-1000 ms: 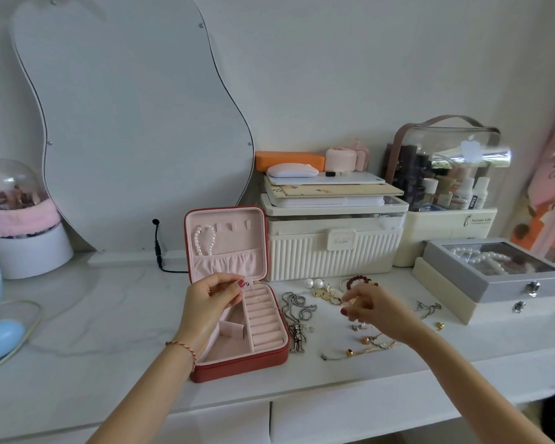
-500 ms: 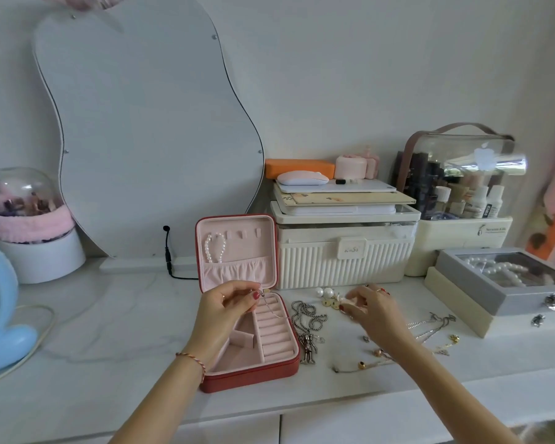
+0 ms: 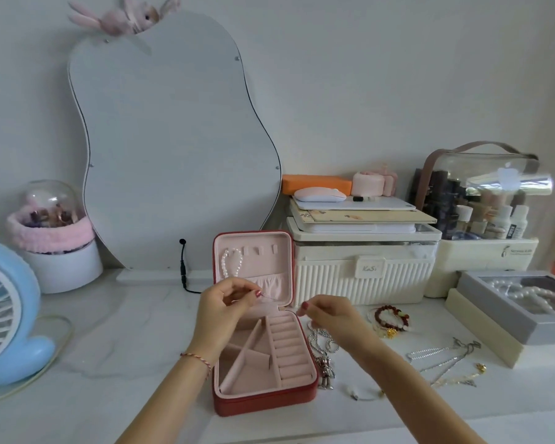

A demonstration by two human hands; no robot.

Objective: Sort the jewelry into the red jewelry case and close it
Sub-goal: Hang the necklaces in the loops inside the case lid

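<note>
The red jewelry case [image 3: 263, 403] stands open on the white table, its pink lid upright with a pearl bracelet [image 3: 229, 262] hanging inside. My left hand [image 3: 226, 302] pinches one end of a thin chain over the case's back edge. My right hand [image 3: 329, 315] pinches the other end just right of the case. Loose jewelry lies to the right: a silver chain with a bear pendant [image 3: 325, 363], a red bead bracelet [image 3: 390, 317], thin silver chains [image 3: 442, 357] and small gold pieces [image 3: 479, 368].
A cream ribbed storage box [image 3: 362, 274] stands behind the jewelry. A grey glass-lidded box [image 3: 513, 307] with pearls sits at the right. A wavy mirror [image 3: 173, 149] leans on the wall, a blue fan [image 3: 4, 312] stands at the left.
My right hand has come left from the loose jewelry to beside the case, pinching the chain's end. My left hand stays pinching over the case. The camera tilted upward.
</note>
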